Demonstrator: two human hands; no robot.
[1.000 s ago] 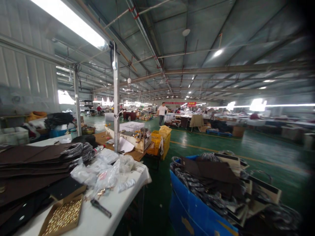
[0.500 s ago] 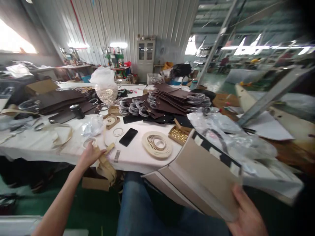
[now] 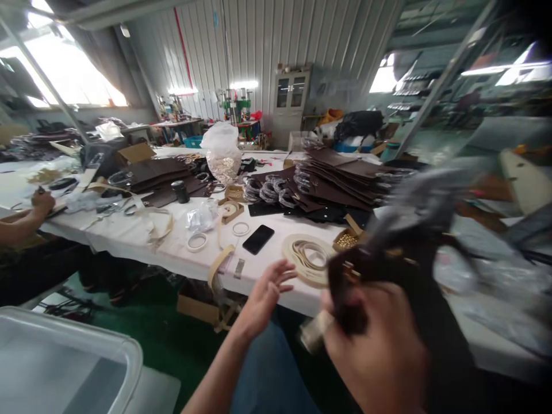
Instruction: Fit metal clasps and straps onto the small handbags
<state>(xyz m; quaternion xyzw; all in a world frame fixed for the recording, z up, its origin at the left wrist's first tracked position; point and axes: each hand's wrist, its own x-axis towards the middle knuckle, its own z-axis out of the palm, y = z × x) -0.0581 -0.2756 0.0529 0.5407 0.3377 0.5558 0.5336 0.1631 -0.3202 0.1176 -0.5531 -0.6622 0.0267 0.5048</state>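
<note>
My right hand [image 3: 379, 339] is wrapped round a dark brown leather piece [image 3: 388, 276] with gold-coloured hardware and a plastic-wrapped handle; motion blurs it. Over the table's front edge, my left hand [image 3: 267, 293] has its fingers apart and nothing in them. Just beyond it lies a coil of cream strip [image 3: 308, 259] on the white table [image 3: 172, 250]. A black phone [image 3: 258, 239] is left of the coil. Cream tape [image 3: 218, 267] hangs over the edge, near a white ring-shaped roll [image 3: 197, 242].
Brown leather panels [image 3: 340, 178] and wrapped handles [image 3: 271, 190] are stacked at the back. A box of gold pieces [image 3: 345, 240] sits behind the coil. Another person's hand [image 3: 43, 201] is at the far left. A clear plastic bin [image 3: 129, 351] stands lower left.
The view has shifted left. My left hand has left the cream tape and moved right. My right hand has turned the piece, whose beige side showed before, and brought it closer.
</note>
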